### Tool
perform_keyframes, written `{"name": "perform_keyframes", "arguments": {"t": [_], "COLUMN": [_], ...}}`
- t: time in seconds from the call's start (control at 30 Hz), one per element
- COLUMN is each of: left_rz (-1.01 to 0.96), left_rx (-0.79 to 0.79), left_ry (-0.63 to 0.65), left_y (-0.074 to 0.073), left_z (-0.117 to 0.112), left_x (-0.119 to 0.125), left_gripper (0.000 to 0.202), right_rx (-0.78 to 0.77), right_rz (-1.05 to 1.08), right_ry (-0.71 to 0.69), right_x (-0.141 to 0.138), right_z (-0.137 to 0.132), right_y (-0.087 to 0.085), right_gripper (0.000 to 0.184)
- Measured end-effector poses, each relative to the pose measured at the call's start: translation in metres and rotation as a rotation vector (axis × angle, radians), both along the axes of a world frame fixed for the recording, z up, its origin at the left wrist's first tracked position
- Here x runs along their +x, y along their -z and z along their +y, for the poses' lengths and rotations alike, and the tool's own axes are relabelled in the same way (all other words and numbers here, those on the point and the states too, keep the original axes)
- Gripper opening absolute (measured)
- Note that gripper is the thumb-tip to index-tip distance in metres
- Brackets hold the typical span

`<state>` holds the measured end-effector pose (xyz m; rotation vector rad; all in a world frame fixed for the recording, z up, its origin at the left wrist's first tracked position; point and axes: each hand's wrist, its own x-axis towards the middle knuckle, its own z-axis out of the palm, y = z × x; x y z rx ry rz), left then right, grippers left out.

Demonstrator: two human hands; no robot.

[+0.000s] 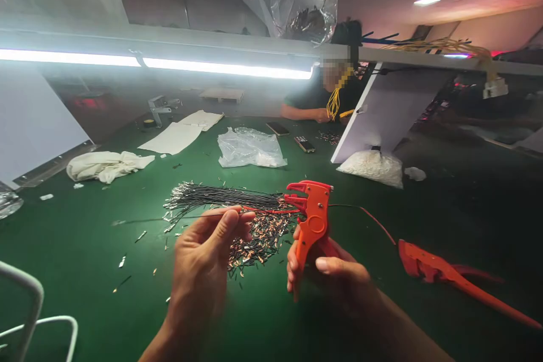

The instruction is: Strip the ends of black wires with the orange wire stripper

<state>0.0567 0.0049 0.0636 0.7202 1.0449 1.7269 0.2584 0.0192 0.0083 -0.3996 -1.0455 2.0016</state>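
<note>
My left hand point(203, 254) pinches a thin wire point(148, 220) between thumb and fingers. One wire end sticks out to the left, blurred; a red stretch runs right to the jaws of an orange-red wire stripper point(314, 209). My right hand point(343, 271) is wrapped round the stripper's handles and holds it upright. Whether the jaws bite on the wire I cannot tell. Just behind my hands lies a bundle of black wires point(229, 195) with metal terminals at its left end. Beside it is a heap of short wire scraps point(265, 232) with copper ends.
A second orange-red stripper point(449, 274) appears at right. Farther back are a clear plastic bag point(252, 150), two phones point(304, 144), a bag of white pieces point(373, 168), white cloth point(108, 165) and papers point(182, 131). A person point(309, 110) sits across, holding yellow wires.
</note>
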Motion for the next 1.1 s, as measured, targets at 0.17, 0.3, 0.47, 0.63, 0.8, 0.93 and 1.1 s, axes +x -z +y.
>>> {"name": "perform_keyframes", "arguments": {"t": [0.17, 0.3, 0.47, 0.63, 0.8, 0.93, 1.1], "left_rz": [0.096, 0.128, 0.284, 0.335, 0.315, 0.158, 0.059], "left_rx": [0.094, 0.114, 0.141, 0.216, 0.154, 0.085, 0.018], "left_ry": [-0.106, -0.186, -0.212, -0.181, -0.158, -0.144, -0.070], "left_y": [0.005, 0.011, 0.013, 0.014, 0.015, 0.012, 0.009], "left_z": [-0.007, -0.011, -0.020, -0.023, -0.023, -0.019, -0.018], "left_x": [0.000, 0.001, 0.008, 0.010, 0.005, -0.001, -0.002], "left_gripper": [0.021, 0.019, 0.010, 0.004, 0.011, 0.019, 0.028], "right_rx": [0.060, 0.067, 0.049, 0.031, 0.004, -0.087, -0.122], "right_rz": [0.004, -0.039, -0.089, -0.067, -0.067, -0.034, 0.001], "right_ry": [0.030, -0.071, -0.126, -0.111, -0.110, -0.202, -0.238], "right_x": [-0.009, -0.014, -0.015, -0.019, -0.019, -0.014, -0.012], "right_z": [-0.016, -0.025, -0.028, -0.026, -0.025, -0.024, -0.026], "right_y": [0.007, 0.014, 0.020, 0.024, 0.027, 0.030, 0.029], "right_gripper": [0.034, 0.038, 0.042, 0.044, 0.045, 0.037, 0.041]}}
